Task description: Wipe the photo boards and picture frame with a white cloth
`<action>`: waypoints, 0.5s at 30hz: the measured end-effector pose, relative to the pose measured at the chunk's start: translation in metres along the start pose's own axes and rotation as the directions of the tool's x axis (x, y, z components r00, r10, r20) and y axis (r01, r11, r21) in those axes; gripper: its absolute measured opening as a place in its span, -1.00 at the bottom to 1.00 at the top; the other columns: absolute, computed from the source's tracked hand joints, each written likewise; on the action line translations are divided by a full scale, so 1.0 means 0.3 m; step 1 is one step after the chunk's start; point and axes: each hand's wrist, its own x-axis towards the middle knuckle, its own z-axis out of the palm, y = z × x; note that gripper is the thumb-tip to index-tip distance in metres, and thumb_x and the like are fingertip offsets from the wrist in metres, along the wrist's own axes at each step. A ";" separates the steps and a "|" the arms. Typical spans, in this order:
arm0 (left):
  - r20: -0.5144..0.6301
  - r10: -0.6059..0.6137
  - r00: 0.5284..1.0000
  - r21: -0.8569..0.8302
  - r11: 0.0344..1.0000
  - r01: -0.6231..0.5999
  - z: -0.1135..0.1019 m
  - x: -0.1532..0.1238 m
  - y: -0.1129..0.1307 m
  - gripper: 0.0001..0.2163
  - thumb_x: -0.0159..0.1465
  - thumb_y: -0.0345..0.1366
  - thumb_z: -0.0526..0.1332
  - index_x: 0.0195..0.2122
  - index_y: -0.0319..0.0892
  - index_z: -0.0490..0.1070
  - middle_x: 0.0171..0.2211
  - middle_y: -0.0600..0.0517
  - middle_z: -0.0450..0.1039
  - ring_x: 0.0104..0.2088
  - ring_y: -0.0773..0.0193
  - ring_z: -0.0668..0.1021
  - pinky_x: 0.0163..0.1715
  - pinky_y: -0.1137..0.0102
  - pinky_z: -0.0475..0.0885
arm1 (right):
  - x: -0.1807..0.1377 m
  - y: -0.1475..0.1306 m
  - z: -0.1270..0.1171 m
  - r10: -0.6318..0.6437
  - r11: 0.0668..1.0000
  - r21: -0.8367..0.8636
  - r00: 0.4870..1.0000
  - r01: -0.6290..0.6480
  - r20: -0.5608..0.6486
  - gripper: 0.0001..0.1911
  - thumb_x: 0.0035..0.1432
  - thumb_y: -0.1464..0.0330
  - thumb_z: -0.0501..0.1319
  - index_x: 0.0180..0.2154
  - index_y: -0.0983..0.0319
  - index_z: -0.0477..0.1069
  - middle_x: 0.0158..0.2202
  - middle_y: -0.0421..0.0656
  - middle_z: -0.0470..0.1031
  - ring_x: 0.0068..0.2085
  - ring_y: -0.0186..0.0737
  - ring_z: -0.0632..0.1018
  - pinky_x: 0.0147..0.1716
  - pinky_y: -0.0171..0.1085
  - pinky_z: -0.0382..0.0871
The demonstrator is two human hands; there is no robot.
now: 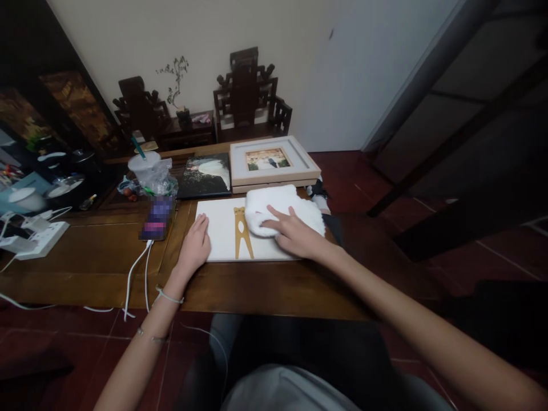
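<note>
A white flat panel [220,231] lies on the wooden table in front of me. On it is a gold shape [243,233] like a clothes peg, with two small ear-like points at its top. My left hand [197,242] lies on the panel's left edge, its fingers stretched out and holding nothing. On the right half of the panel sits a fluffy white cloth [261,200], folded thick at its left end. My right hand [293,231] presses down on this cloth and grips it, fingertips sunk into the pile. The cloth covers the panel's upper right part.
Behind the panel are a framed picture [274,160] and a dark photo board [208,174]. To the left are a phone [157,218] with white cables, a cup with a straw [143,162], plastic wrapping [160,178] and a power strip [43,240]. The table's front edge [274,311] runs before my lap.
</note>
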 end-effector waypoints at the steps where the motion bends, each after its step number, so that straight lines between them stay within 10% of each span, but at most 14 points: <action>1: -0.002 -0.006 1.000 -0.004 1.000 0.006 0.001 0.000 -0.001 -0.51 0.26 -0.51 -0.02 0.22 -0.33 0.33 0.29 -0.22 0.28 0.34 0.04 0.27 0.36 0.07 0.13 | 0.045 -0.025 0.000 0.040 0.999 -0.004 0.999 -0.040 -0.012 -0.35 0.01 0.64 -0.03 0.14 0.31 0.40 0.26 0.13 0.33 0.40 0.21 0.06 0.22 0.47 -0.08; 8: -0.031 -0.043 0.999 -0.064 0.997 0.041 -0.004 0.005 -0.004 -0.54 0.29 -0.46 -0.03 0.20 -0.35 0.35 0.28 -0.24 0.29 0.32 0.05 0.31 0.35 0.07 0.14 | 0.207 -0.240 0.083 -0.075 0.991 -0.110 0.996 0.071 -0.039 -0.40 0.09 0.59 0.03 0.17 0.31 0.40 0.39 0.04 0.12 0.38 0.45 -0.04 0.13 0.63 -0.19; 15: -0.021 -0.022 1.000 -0.084 0.996 0.020 -0.011 0.006 0.010 -0.57 0.33 -0.41 -0.05 0.17 -0.35 0.37 0.28 -0.25 0.29 0.32 0.03 0.30 0.34 0.09 0.16 | -0.020 -0.192 0.081 -0.446 0.894 -0.033 0.894 0.447 0.045 -0.39 -0.10 0.66 0.04 -0.04 0.19 0.55 0.34 -0.11 0.24 0.41 0.23 0.01 0.27 0.46 -0.19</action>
